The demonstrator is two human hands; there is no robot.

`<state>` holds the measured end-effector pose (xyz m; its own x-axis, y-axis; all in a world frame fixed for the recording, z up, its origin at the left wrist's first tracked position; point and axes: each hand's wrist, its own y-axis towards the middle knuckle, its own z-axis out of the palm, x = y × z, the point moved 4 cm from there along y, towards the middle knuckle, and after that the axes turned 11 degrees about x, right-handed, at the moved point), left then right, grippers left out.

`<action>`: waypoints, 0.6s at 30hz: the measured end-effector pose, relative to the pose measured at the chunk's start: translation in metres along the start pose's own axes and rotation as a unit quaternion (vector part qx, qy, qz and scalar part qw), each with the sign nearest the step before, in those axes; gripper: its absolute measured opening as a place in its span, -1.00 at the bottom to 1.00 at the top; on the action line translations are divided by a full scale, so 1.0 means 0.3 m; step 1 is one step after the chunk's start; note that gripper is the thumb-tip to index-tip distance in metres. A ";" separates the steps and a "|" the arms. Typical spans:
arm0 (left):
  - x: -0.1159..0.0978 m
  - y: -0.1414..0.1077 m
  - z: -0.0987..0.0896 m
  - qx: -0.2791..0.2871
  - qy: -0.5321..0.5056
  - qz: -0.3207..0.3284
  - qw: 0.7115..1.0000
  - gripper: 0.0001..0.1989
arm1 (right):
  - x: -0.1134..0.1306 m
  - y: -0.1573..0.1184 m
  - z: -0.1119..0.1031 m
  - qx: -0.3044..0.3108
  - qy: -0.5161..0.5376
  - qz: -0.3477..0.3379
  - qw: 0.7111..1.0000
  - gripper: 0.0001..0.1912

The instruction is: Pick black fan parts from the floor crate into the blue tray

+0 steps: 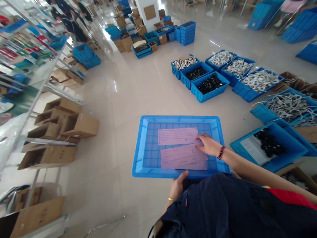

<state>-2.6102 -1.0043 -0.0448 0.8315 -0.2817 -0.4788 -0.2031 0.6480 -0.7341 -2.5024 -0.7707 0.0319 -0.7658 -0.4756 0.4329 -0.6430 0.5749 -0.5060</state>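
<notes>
A shallow blue plastic tray point(135, 158) is held level in front of my body. My left hand point(177, 186) grips its near rim, thumb over the edge and the other fingers hidden beneath. On the tray floor lie pink printed paper slips: one upper slip point(174, 136) and, below it, overlapping slips point(182, 158) set slightly askew. Reaching in from the right, my right hand point(208, 145) rests over the right ends of the slips. Its thumb and fingers are bent but apart, touching the paper.
Blue bins of black parts point(210, 84), white parts point(260, 81) and cables point(288, 105) stand on the floor at right. Open cardboard boxes point(80, 125) line a rack on the left. More stacked blue crates point(187, 33) and a pillar point(148, 15) are farther back.
</notes>
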 end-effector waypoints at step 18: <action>-0.398 0.300 0.092 -0.002 0.098 0.070 0.993 -0.45 | 0.035 0.438 -0.229 0.007 0.031 -0.027 0.999 -0.60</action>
<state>-2.7133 -0.8928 -0.0404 0.6788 -0.3213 -0.6603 -0.3122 0.6876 -0.6555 -2.5944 -0.6545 0.0213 -0.7279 -0.4639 0.5050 -0.6842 0.5396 -0.4905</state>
